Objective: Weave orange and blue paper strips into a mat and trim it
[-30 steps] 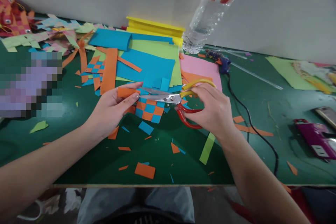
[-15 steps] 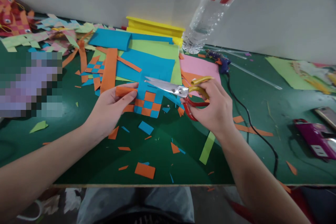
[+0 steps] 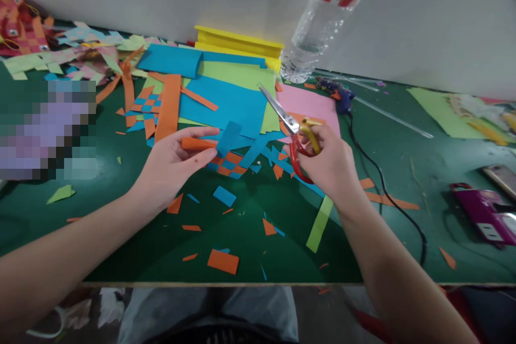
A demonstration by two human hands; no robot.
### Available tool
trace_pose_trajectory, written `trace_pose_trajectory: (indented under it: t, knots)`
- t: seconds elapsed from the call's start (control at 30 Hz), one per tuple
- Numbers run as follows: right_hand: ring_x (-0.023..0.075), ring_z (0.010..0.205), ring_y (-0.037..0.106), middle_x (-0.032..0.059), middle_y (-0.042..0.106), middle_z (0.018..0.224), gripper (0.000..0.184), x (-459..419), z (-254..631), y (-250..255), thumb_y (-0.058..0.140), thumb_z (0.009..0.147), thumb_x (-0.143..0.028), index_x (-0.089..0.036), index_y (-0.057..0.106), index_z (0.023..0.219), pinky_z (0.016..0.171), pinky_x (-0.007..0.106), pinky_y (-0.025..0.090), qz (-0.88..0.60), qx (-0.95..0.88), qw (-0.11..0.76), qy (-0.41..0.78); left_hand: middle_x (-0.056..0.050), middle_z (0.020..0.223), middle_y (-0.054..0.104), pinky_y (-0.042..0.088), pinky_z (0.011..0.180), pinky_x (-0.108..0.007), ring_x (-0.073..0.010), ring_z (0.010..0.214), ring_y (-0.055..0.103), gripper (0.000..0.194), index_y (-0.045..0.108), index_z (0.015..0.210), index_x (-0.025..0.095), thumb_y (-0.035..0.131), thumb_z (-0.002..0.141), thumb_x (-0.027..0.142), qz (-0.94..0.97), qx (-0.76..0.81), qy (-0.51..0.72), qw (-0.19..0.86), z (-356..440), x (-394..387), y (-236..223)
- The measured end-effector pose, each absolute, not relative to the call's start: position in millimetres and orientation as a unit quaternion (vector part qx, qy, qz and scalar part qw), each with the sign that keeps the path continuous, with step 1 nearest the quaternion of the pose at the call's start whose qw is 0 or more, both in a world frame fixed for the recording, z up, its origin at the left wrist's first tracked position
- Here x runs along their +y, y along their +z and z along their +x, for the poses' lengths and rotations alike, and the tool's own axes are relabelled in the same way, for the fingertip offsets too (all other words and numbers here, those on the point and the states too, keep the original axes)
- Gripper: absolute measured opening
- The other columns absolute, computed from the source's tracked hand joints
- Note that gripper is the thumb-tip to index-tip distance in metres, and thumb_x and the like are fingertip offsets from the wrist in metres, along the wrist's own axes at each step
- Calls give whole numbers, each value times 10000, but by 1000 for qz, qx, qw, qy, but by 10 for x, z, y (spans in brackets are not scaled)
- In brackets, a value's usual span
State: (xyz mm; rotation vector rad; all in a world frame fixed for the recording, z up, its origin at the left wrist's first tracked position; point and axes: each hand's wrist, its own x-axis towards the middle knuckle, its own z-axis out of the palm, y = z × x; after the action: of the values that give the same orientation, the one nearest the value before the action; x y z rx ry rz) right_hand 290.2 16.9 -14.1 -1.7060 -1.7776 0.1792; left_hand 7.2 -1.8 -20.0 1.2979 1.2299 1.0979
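My left hand [image 3: 177,158] pinches a woven blue-and-orange paper piece [image 3: 229,163] between thumb and fingers. An orange strip end [image 3: 197,144] sticks out under its fingers. One blue strip [image 3: 229,138] rises past the thumb tip, and another blue strip [image 3: 255,151] slants away to the right. My right hand [image 3: 328,164] is wrapped round scissors [image 3: 288,121] with one red and one yellow handle. Their blades look closed and point up and left, apart from the woven piece. Behind the hands lie blue sheets [image 3: 229,105] and a broad orange strip [image 3: 168,107].
A plastic bottle [image 3: 318,27] stands by the wall, near a glue gun [image 3: 341,98] whose black cord [image 3: 374,164] crosses the right side. Paper scraps [image 3: 223,262] litter the green table [image 3: 141,258]. A purple box-shaped thing [image 3: 484,214] sits at the right.
The scissors have swung from lying across the blue strips to pointing up and right of them, blades now closed. The blue strips have spread apart, and the woven piece has tilted.
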Motion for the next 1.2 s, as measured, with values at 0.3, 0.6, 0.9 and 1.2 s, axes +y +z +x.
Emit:
trace_pose_trajectory:
  t: [0.3,0.6,0.9,1.2]
  knots:
    - [321,968,672,142,713,1071,390,224,2999,-282,718,728,-362,-185,632,1065,752,445,529,-632,-726,270,-38,16,849,748,631,767,-311,-213,828,730,317,752,1037,287,822,733,347,599,507,455,420,127,-94,-58]
    - [384,1051,653,177,731,1064,359,210,2984,-278,678,796,-339,-148,652,1099,881,582,515,-614,-751,230,-82,21,889,754,604,642,-236,-179,801,740,377,705,1123,303,821,764,300,661,473,469,345,117,-165,-53]
    - [244,1309,545,111,581,1389,604,-85,2681,31,599,778,-159,-234,475,1364,1062,450,479,-344,-858,298,239,30,862,768,630,834,-287,-172,863,753,282,690,1116,301,735,848,223,701,391,476,359,133,-226,-68]
    - [160,885,711,-9,772,935,72,-153,2416,-112,645,910,-198,-261,680,914,987,422,489,-287,-864,405,83,13,913,790,589,943,-362,-192,939,745,204,705,1084,315,690,890,254,785,352,434,266,99,-149,-37]
